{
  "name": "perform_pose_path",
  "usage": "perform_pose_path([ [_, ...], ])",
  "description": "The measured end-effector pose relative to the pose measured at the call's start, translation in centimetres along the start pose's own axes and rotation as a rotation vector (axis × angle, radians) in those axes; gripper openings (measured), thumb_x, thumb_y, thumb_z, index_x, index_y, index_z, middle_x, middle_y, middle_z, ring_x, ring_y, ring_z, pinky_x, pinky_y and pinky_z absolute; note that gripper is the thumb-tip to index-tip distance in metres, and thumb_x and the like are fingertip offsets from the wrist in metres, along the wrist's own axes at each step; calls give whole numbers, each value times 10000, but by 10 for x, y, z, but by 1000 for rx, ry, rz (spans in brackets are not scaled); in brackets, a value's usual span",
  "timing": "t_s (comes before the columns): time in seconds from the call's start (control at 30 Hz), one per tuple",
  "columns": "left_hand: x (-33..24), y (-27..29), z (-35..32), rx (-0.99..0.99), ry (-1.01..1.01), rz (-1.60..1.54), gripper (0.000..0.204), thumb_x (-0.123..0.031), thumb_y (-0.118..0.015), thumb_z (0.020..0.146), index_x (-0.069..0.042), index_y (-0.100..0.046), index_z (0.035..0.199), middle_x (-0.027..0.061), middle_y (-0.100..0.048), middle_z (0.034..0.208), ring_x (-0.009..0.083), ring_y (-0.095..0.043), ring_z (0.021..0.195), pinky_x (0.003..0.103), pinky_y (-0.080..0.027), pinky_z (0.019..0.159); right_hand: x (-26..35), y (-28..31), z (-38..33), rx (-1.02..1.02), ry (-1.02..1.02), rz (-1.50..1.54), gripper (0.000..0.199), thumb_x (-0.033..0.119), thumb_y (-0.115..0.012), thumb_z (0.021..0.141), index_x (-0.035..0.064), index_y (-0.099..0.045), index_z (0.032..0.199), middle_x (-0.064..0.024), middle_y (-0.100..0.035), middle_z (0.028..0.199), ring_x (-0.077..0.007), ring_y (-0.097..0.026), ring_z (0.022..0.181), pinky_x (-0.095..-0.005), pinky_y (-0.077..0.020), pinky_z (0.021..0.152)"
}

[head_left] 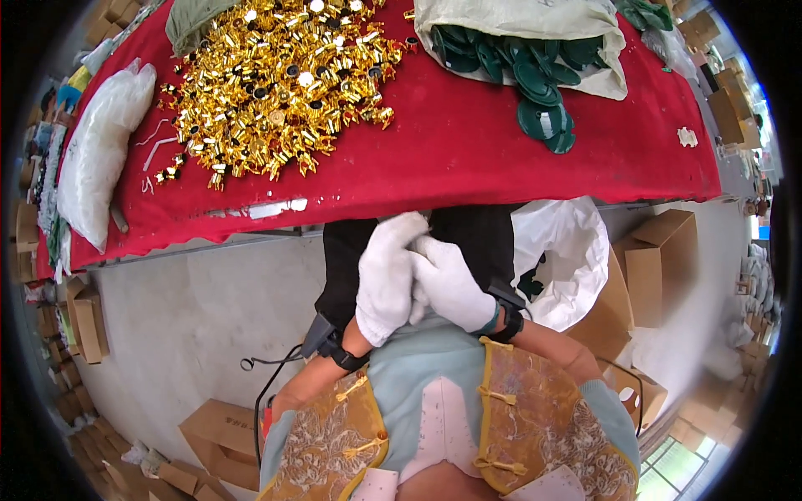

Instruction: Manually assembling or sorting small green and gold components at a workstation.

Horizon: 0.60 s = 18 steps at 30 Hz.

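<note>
Two gloves [455,288], one tablecloth [434,171]

Light here: bright, shadows soft
Gold pieces [280,92]: throwing sharp glints
Red cloth [468,159]: evenly lit, front edge bowed
Window [678,469]: pale, glaring
Outer boxes [71,405]: bent, blurry

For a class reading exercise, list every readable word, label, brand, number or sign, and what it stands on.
No text reads clearly.
Cardboard box, lower left: dark printing, too small and blurred.
Pale sack, top: dark marks at the picture's edge, unreadable.
</note>
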State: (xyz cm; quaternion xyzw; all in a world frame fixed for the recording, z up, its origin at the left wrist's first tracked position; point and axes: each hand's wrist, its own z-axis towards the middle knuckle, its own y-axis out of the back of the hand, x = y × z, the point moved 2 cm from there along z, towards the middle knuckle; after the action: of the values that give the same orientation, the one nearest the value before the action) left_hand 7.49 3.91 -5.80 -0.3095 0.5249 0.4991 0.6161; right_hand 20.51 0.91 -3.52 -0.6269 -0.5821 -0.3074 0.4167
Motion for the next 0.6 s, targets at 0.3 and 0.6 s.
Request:
perform_pose_path([
  [0.3, -21, -19, 22, 222, -209, -8, 570, -164, -581, 929, 63, -585, 1451, 306, -554, 1509, 480, -495, 1447, 498, -389, 1230, 26, 80, -45, -207, -131, -108, 262, 213, -586, 1059, -15, -650, 1171, -93, -675, 812, -197, -707, 592, -351, -584, 602],
  [0.6, 7, 27, 66, -21, -129, 116, 333, -103, -506, 1079, 66, -650, 1327, 198, -676, 1319, 305, -660, 1221, 403, -508, 1091, 73, 169, -69, -594, 348, -1427, 425, 207, -759, 928, 12, -680, 1297, -209, -697, 1171, -413, -692, 1025, -448, -574, 892],
])
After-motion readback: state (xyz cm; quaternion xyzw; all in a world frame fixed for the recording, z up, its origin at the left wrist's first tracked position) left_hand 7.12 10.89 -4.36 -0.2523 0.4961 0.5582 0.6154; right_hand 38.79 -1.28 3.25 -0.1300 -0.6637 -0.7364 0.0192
